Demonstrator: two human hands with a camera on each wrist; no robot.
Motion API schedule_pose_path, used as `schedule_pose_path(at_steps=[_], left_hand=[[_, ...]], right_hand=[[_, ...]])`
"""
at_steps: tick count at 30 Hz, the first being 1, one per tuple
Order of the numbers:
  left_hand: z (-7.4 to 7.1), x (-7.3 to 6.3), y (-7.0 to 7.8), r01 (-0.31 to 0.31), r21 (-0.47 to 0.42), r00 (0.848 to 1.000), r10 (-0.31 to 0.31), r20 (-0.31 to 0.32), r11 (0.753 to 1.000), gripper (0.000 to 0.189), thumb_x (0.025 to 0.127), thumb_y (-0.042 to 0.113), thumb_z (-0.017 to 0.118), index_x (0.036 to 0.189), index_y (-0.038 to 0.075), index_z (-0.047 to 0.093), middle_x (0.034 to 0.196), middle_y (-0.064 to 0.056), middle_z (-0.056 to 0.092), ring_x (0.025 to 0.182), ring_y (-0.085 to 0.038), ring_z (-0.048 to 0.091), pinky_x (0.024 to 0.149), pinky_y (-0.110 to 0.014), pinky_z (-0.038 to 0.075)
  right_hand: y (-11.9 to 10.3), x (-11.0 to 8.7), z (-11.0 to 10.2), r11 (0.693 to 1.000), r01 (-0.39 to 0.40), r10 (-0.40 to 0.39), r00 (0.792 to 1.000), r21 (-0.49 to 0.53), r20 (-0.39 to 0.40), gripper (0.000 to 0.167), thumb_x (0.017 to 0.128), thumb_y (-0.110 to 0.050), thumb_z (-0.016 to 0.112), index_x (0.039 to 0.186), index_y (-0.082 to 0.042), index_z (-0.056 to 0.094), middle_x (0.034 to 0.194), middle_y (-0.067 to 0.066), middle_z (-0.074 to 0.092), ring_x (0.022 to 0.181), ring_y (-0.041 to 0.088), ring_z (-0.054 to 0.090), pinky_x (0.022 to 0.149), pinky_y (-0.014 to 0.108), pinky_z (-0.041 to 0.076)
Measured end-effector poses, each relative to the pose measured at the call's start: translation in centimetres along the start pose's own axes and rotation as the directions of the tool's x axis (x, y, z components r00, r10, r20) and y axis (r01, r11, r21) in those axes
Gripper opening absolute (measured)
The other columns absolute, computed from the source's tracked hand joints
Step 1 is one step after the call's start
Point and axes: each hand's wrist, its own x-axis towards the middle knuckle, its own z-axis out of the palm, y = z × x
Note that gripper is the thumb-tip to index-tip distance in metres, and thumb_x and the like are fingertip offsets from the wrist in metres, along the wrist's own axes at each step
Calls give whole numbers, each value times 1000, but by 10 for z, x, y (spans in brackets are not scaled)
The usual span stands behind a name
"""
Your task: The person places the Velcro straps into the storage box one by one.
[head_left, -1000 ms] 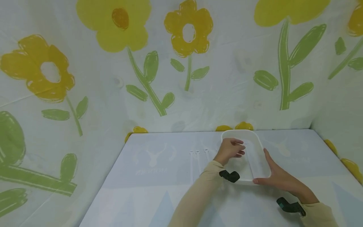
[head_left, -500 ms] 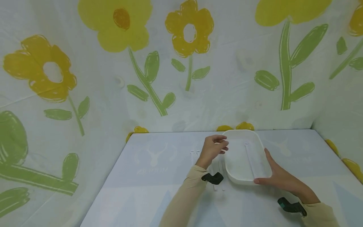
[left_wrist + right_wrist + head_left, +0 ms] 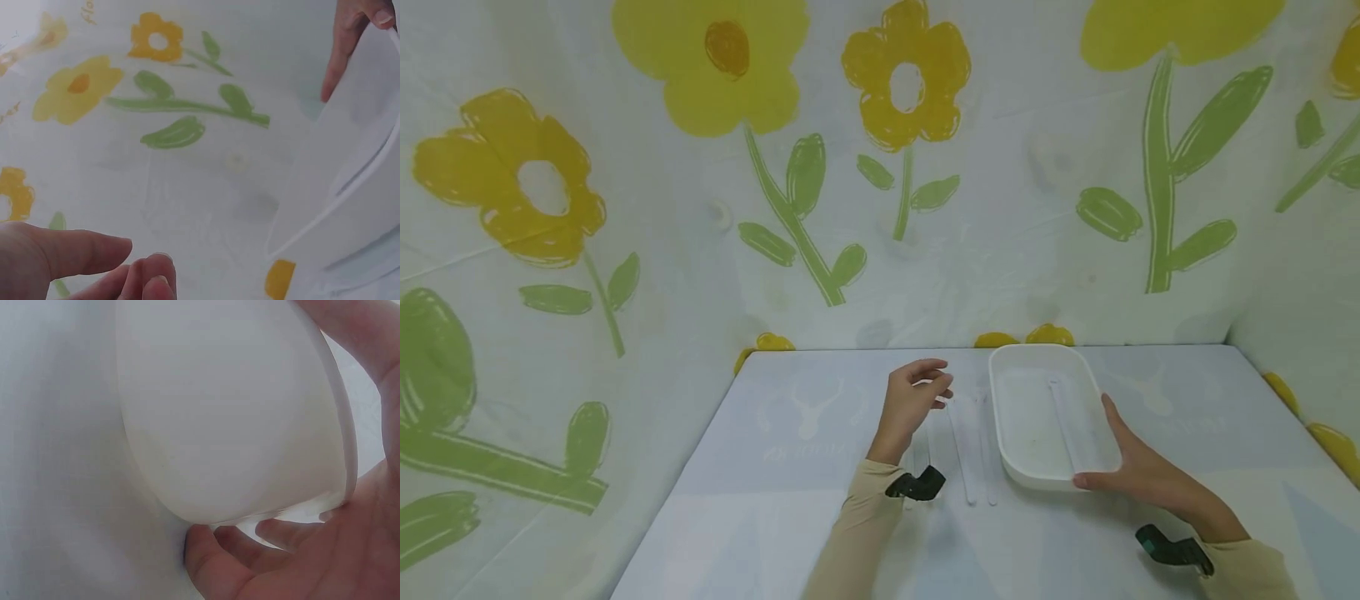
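Note:
My left hand (image 3: 906, 410) is raised over the table left of the white plastic tray (image 3: 1024, 421). Its fingers are loosely bent, and in the left wrist view a gap shows between thumb (image 3: 94, 253) and fingertips with nothing in it. Several thin, pale, see-through sticks (image 3: 961, 458) lie side by side below and right of this hand, partly hidden by it. One similar stick (image 3: 1063, 429) lies lengthwise inside the tray. With my right hand (image 3: 1153, 473) I hold the tray's right side, thumb at the near corner; the right wrist view shows fingers (image 3: 212, 559) curled against the wall.
The table (image 3: 722, 517) has a pale printed cover. A white cloth (image 3: 1000, 242) with yellow flowers hangs behind it and at both sides. Dark wrist cameras sit at both cuffs, the left one (image 3: 917, 483) close over the sticks.
My left hand has moved left, from over the tray to above the sticks on the table, uncovering the tray's inside and the stick in it. The right hand keeps holding the tray.

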Motion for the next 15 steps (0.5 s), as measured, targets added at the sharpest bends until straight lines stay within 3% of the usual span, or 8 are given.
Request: schedule_pose_path(at_steps=[6,15], left_hand=[[-19,-9,-3,-4,-8,999,3,-47,1000,25,95,13,73,120,8,74,107,-15,74,78,-11,73,71,-26,64],[-35,-16,-8,1,-26,995,-3,-102,1000,26,95,13,73,120,7,74,108,-16,75,78,-10,73,71,-25,62]], right_hand=[[-1,-1,-1,1000,7,-7,1000,3,-1,147,80,-56,82,156,-11,-35,163,42,-13,145,68,13,108,82,33],[0,1,1,1000,6,-6,1000,4,-3,148,80,-57,82,156,-11,-36,163,41,-15,145,69,11,109,82,31]])
